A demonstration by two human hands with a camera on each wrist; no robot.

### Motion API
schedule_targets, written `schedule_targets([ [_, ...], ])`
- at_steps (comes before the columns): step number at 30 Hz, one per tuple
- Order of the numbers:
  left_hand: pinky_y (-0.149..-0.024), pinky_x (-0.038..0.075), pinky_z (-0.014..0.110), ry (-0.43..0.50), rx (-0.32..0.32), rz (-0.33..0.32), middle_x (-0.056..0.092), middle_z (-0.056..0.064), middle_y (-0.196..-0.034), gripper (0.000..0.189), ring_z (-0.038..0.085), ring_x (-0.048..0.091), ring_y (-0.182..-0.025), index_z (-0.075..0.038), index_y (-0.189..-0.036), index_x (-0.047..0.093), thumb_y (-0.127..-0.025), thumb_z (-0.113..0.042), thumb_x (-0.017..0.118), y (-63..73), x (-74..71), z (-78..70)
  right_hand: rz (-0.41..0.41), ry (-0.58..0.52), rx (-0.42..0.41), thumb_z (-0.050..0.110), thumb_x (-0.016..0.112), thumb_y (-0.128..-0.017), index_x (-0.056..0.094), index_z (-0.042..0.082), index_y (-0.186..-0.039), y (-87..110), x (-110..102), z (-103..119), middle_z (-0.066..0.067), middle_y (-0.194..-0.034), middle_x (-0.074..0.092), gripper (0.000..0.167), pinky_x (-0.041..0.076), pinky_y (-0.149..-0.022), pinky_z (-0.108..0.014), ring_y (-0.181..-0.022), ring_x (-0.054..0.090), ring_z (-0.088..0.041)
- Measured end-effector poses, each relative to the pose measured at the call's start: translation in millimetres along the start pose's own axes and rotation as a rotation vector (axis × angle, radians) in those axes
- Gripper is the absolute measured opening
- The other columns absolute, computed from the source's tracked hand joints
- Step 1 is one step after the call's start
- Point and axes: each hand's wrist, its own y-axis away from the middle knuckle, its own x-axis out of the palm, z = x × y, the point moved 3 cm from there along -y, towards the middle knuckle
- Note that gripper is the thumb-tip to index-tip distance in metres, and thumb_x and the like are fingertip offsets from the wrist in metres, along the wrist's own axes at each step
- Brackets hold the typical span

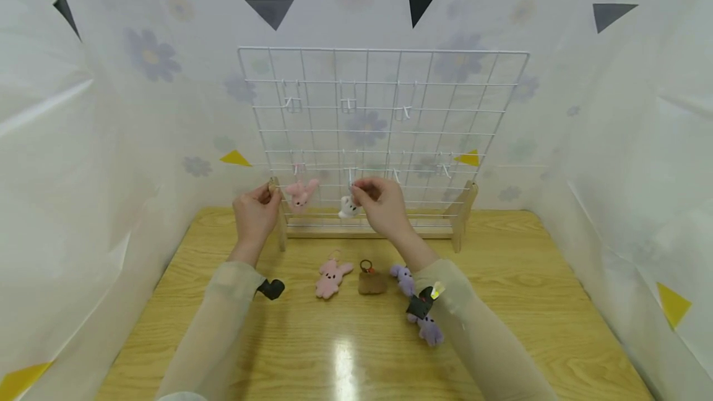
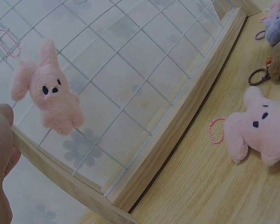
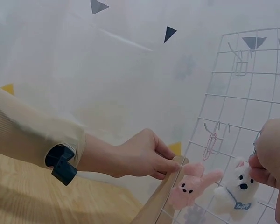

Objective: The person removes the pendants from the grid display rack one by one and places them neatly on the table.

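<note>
My left hand (image 1: 256,215) grips the top of the left wooden post (image 1: 281,224) of a white wire grid rack (image 1: 384,50). With my right hand (image 1: 384,204) I pinch the top of a white plush dog keychain (image 1: 348,208) at a lower hook in front of the grid. A blue collar and tag show on the dog in the right wrist view; whether its ring sits on the hook I cannot tell. Between my hands a pink plush rabbit keychain (image 2: 58,95) hangs by its bead chain (image 2: 8,44) from another lower hook.
On the wooden table lie another pink plush rabbit (image 1: 332,278), a brown plush keychain (image 1: 372,283) with a metal ring, and purple plush keychains (image 1: 427,330) partly behind my right sleeve. More white hooks (image 1: 405,112) stick out from the grid. Patterned sheets (image 1: 613,141) surround the table.
</note>
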Motion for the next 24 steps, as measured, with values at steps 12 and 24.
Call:
schedule_targets([
  [12, -0.074, 0.066, 0.039, -0.015, -0.024, -0.005, 0.077, 0.023, -0.100, 0.026, 0.030, 0.079, -0.086, 0.007, -0.117, 0.077, -0.099, -0.012, 0.074, 0.2, 0.1, 0.1, 0.058, -0.057, -0.031, 0.003, 0.069, -0.103, 0.074, -0.008, -0.102, 14.9, -8.2, 9.7, -0.017, -0.089, 0.072, 0.012, 0.064, -0.073, -0.041, -0.079, 0.069, -0.032],
  [24, -0.074, 0.066, 0.041, -0.013, -0.026, -0.010, 0.077, 0.024, -0.099, 0.027, 0.032, 0.079, -0.086, 0.009, -0.116, 0.076, -0.099, -0.012, 0.074, 0.6, -0.5, -0.9, 0.098, -0.057, -0.033, 0.003, 0.068, -0.103, 0.073, -0.004, -0.102, 35.4, -21.1, 15.7, -0.012, -0.089, 0.072, 0.009, 0.063, -0.074, -0.036, -0.080, 0.069, -0.027],
])
